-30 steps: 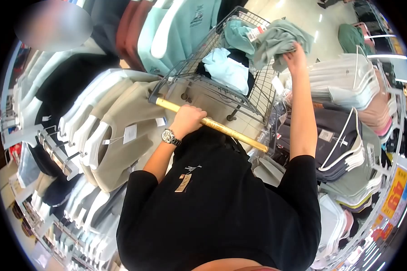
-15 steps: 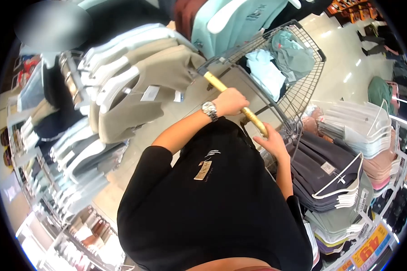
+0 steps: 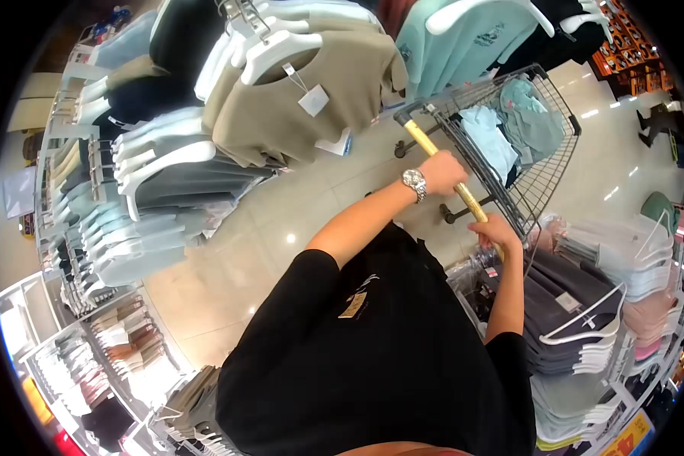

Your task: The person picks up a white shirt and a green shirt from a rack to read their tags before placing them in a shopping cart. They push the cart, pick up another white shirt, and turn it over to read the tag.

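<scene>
My left hand [image 3: 442, 172], with a metal watch [image 3: 414, 182] on its wrist, is wrapped round the yellow handle [image 3: 425, 142] of a shopping cart. Lower on the same handle, my right hand [image 3: 498, 231] is closed round its near end. The grey wire basket [image 3: 562, 163] of the cart lies beyond both hands. In it are a light blue garment [image 3: 488, 140] and a grey-green garment [image 3: 536, 129]. To the left of the handle hangs a taupe shirt [image 3: 311, 106] with a white tag [image 3: 313, 100].
Racks of hung clothes line the left, among them grey garments [image 3: 197, 182]. Teal shirts [image 3: 463, 45] hang at the top. Dark grey clothes on white hangers [image 3: 562, 281] are stacked at the right. A person's dark legs [image 3: 653, 125] show far right.
In the view, the cart and both hands have shifted right and slightly down. The taupe shirt now faces me more fully. Both hands are still on the handle.
</scene>
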A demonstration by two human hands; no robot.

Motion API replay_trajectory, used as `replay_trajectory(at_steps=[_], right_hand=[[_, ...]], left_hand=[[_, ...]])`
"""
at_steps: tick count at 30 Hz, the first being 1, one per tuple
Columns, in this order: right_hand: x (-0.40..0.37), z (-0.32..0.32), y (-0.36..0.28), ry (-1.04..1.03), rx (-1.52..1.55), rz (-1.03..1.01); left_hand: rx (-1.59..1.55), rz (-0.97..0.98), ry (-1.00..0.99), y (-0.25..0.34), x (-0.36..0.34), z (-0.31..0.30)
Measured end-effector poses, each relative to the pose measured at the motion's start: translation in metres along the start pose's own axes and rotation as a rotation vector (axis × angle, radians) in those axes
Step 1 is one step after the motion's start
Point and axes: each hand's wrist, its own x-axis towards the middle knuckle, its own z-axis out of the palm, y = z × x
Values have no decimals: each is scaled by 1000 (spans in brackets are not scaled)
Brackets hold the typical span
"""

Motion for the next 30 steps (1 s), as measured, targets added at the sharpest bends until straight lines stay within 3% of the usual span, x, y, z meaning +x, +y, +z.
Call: replay_trajectory(at_steps=[7,10,16,21,25,30], right_hand=[[-25,58,19,53,-32,-83],[-34,76,24,27,-5,-102],[-54,140,31,57,7,-87],[-68,212,26,166,18,-123],[-76,274,25,331,73,-126],[-90,349,6,262,174,-103]], left_hand=[[-11,-70,-61,34,-57,-6],[-37,-31,18,46,-75,2],[-84,34,-24,67,-142,-17],[-24,156,-109,54,-196,-13],[179,-22,-249,17,-253,-48],[139,14,-177,10,-326,-64]])
